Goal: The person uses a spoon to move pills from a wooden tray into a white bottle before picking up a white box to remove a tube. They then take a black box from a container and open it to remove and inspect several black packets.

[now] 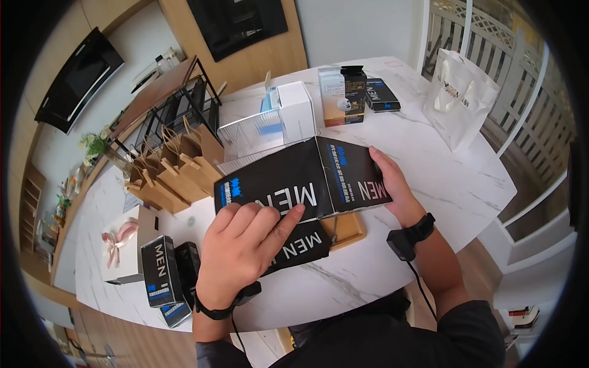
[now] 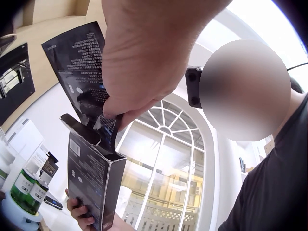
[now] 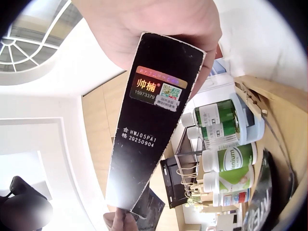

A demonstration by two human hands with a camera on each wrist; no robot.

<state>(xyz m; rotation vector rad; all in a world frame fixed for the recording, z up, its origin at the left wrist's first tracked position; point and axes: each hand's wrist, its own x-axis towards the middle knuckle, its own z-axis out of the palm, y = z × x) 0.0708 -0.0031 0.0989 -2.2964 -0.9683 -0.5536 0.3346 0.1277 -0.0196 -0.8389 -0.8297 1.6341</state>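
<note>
My right hand grips a black box with MEN printed on it, above the table. Its end flap stands open in the left wrist view. My left hand pinches a flat black packet, also marked MEN, at the box's open end. In the right wrist view, the box's narrow side carries a sticker and a printed date, with left fingertips near its far end. Beneath, another black MEN packet lies partly hidden by my left hand.
Black MEN boxes and a white box with a pink ribbon stand left. Brown paper bags and a wire basket sit behind. Farther back are an upright carton, a black box and a white bag.
</note>
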